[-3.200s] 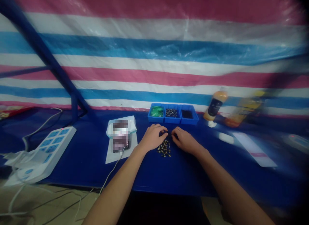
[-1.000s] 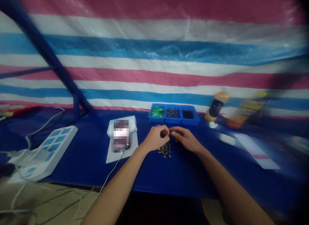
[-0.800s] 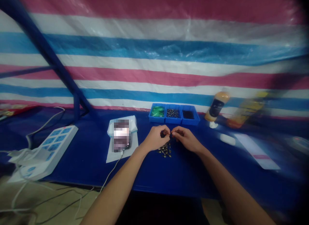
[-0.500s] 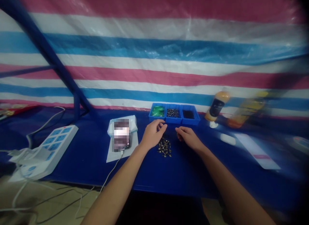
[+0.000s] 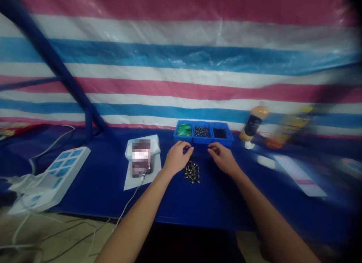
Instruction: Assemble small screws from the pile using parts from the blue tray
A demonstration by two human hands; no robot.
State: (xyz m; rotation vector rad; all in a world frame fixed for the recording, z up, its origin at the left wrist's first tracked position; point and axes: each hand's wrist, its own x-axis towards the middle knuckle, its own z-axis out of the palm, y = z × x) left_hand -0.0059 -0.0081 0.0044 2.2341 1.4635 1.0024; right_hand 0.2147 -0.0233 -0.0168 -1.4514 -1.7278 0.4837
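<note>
My left hand (image 5: 177, 158) hovers just in front of a blue three-compartment tray (image 5: 203, 143), its fingers loosely curled. My right hand (image 5: 223, 158) rests to the right of the gap, also curled. Between and just below them lies a small pile of dark metal pins with brass-coloured parts (image 5: 192, 173), on a blue tabletop (image 5: 226, 206). Neither hand touches the pile. The tray's compartments hold green pieces (image 5: 184, 130), dark beads (image 5: 201, 132) and black bits (image 5: 220, 133). Nothing shows between either hand's fingers, though small parts could be hidden.
A phone, pixelated, lies on white paper (image 5: 141, 161) left of my left hand, with a white cable. Further left is a power strip (image 5: 49, 178). An orange-capped bottle (image 5: 253, 124) stands right of the tray, before a striped tarp wall (image 5: 181, 86).
My hands, pressed together at the fingertips above the pile a moment ago, have parted. The left moved left and the right moved right, and the pile looks unchanged.
</note>
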